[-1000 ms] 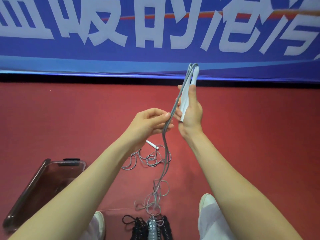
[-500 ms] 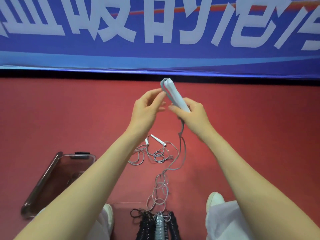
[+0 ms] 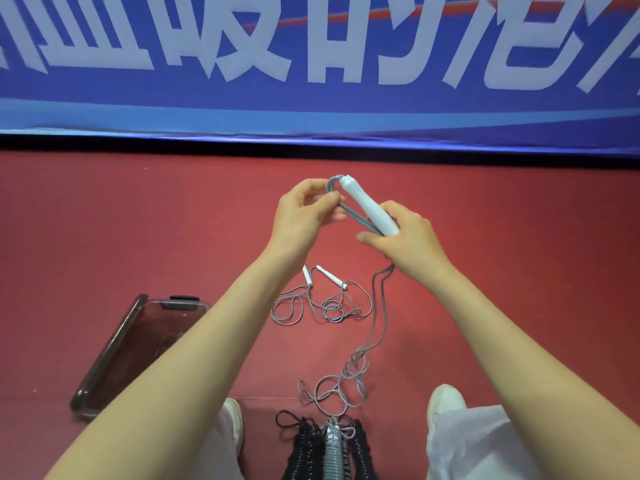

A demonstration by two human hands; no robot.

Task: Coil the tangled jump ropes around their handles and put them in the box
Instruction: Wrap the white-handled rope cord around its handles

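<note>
White and smooth, the handle [image 3: 369, 206] of a jump rope is held up in the air in the right hand [image 3: 405, 244]. That grip is closed around the low end of the handle, which tilts up and away to the left. The left hand [image 3: 304, 216] is just beside it, with its fingers pinched together on the grey rope [image 3: 375, 323] where it bends over the handle's top. The rest of this rope hangs down to the red floor [image 3: 519, 271] and lies in loose loops between two white shoes [image 3: 445, 401]. A second rope [image 3: 325, 299] lies tangled farther out on the floor. The clear box [image 3: 104, 368] sits to the left, partly hidden by the left arm. Coiled ropes [image 3: 329, 445] lie at the near edge. A blue banner [image 3: 311, 98] closes off the far edge.
</note>
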